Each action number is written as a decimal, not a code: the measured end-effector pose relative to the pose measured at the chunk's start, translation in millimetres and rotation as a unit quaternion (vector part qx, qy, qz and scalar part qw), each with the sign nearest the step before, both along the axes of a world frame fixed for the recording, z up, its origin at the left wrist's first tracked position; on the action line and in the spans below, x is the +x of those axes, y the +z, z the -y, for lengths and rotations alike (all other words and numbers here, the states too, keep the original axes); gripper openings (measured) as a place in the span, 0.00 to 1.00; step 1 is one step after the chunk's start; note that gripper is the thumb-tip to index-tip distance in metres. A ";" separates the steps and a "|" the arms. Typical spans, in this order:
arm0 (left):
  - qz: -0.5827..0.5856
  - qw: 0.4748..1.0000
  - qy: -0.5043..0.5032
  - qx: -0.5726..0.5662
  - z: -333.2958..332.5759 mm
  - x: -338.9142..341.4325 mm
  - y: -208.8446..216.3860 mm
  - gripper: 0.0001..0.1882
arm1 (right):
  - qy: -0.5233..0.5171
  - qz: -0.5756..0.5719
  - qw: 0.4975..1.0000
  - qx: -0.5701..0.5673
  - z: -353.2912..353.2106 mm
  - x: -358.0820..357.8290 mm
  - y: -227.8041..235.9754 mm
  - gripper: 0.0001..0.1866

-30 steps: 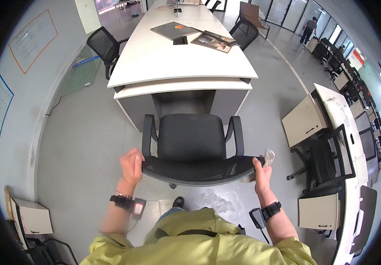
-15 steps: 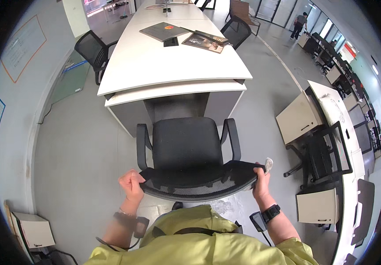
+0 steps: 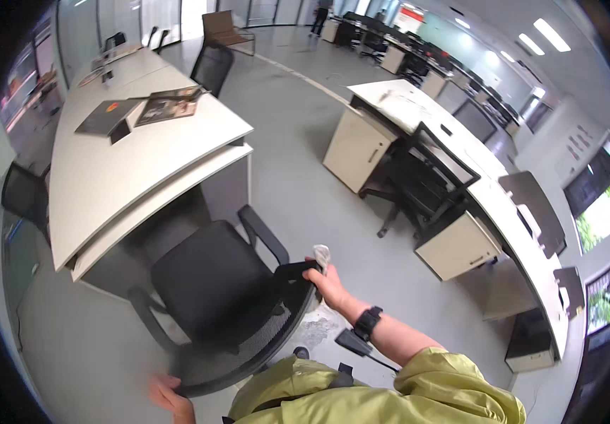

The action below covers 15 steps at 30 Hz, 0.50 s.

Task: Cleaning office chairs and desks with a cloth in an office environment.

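A black office chair [image 3: 202,272] with armrests stands in front of me, its mesh backrest [image 3: 266,346] toward me. My right hand [image 3: 327,284] is closed round the right upper corner of the backrest. A crumpled whitish wad, perhaps cloth or tissue [image 3: 321,254], sticks out beside those fingers; its kind is unclear. At the backrest's left corner is my left hand [image 3: 168,396], smeared by motion, its fingers looking loose and apart. Whether it still touches the frame is hard to tell.
A white desk [image 3: 149,152] with books [image 3: 167,106] stands beyond the chair. To the right are a long white desk [image 3: 492,184], another black chair [image 3: 418,177] and cream drawer cabinets [image 3: 358,148]. A person [image 3: 321,18] is at the far end.
My view has swung right, so the chair and desk now sit further left and tilted. The left hand's fist has loosened at the backrest corner; the right hand keeps its hold.
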State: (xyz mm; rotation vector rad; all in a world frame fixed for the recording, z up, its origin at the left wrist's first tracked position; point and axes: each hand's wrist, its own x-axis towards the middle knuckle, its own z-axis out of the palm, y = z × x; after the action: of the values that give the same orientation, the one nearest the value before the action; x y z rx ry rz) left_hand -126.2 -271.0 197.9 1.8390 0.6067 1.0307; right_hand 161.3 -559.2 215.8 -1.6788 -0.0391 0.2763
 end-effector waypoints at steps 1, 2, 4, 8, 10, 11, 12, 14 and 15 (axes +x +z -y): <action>0.004 0.999 -0.040 0.033 8.2 8.3 -6.5 0.19 | -0.011 0.006 1.000 0.017 9.2 14.8 0.0 0.18; 0.006 0.995 -0.073 0.067 19.1 16.1 -1.6 0.18 | 0.015 0.002 1.000 0.014 14.2 27.9 -1.8 0.18; -0.041 0.988 -0.128 0.076 26.5 5.6 -19.1 0.15 | 0.013 -0.009 1.000 0.006 17.6 45.3 -2.0 0.18; -0.086 0.977 -0.166 0.102 44.3 -0.8 -35.1 0.19 | 0.034 -0.028 0.999 -0.013 17.1 70.5 -8.1 0.20; -0.079 0.970 -0.209 0.101 46.8 2.3 -31.3 0.18 | 0.051 -0.042 0.997 -0.025 19.0 74.5 -6.7 0.21; -0.074 0.964 -0.237 0.100 46.7 6.0 -27.2 0.18 | 0.061 -0.072 0.995 -0.040 22.6 75.2 -3.9 0.22; -0.071 0.960 -0.251 0.104 47.1 8.8 -19.8 0.18 | 0.059 -0.050 0.996 -0.053 25.5 72.3 -2.0 0.24; -0.191 0.949 -0.218 0.126 45.9 2.0 2.0 0.17 | 0.080 -0.032 0.996 -0.031 23.1 56.3 -5.4 0.31; -0.228 0.945 -0.163 0.167 47.1 -1.8 8.5 0.16 | 0.101 -0.032 0.994 0.002 26.2 46.4 -10.9 0.34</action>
State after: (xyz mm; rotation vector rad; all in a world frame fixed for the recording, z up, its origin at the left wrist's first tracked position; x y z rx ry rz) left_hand -128.0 -318.1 206.4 2.4105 0.3817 0.5034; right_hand 207.8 -585.4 204.9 -1.6620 -0.1619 0.4805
